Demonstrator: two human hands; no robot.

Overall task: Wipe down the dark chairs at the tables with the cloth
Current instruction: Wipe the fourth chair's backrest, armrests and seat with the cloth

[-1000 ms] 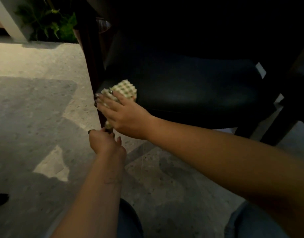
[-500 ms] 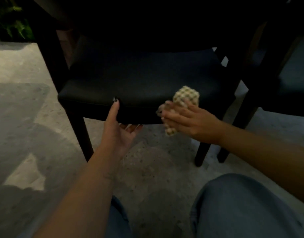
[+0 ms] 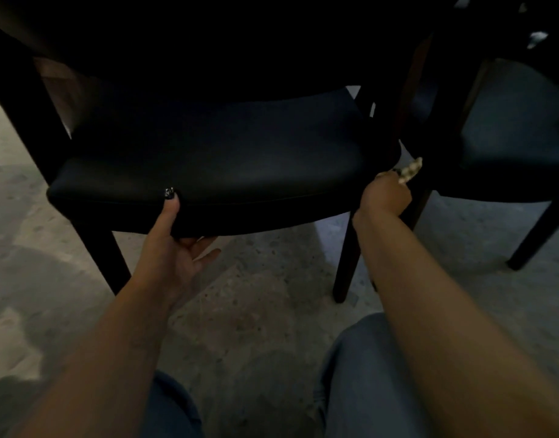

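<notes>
Your right hand (image 3: 386, 193), at centre right of the frame, has its fingers bunched round the cloth (image 3: 410, 170) at the right corner of the chair (image 3: 215, 159) seat. The seat's long axis runs leftward from there. Your left hand (image 3: 174, 248) grips the front edge at centre, thumb on top, fingers under.

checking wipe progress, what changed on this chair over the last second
The right hand carried the cloth along the seat's front edge from the left corner to the right corner. The left hand let go of the cloth's hanging end and took hold of the seat front, thumb on top. The right hand's grip on the cloth stayed.
</notes>
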